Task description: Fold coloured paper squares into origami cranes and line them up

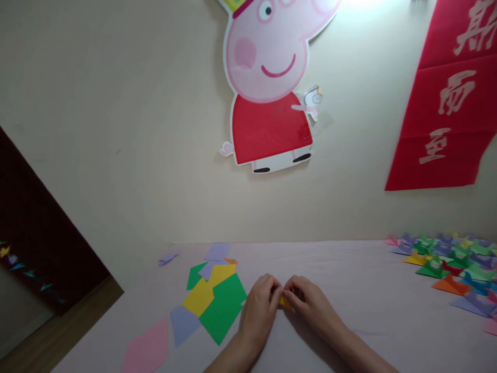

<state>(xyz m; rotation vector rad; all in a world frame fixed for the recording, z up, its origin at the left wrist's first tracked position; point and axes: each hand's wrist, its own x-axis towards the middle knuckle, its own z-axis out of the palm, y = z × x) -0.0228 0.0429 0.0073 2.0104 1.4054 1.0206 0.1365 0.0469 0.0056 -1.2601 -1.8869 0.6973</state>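
Between my two hands, low over the middle of the table, is a small folded piece of orange-yellow paper (285, 302). My left hand (261, 304) is closed, its thumb and fingers pinching the paper's left side. From the right, my right hand (307, 298) grips it the same way, thumb against bent fingers. Most of the paper is hidden behind the fingers, so its folded shape cannot be made out. Just left of my left hand lies a green paper sheet (225, 308), close to the wrist.
Loose sheets spread over the table's left side: yellow paper (199, 297), lilac paper (184, 325), pink paper (147, 346). Several rows of folded paper figures (450, 284) stand at the right. A wall (174, 155) with a pig cutout (272, 127) and red banner (438, 155) rises behind.
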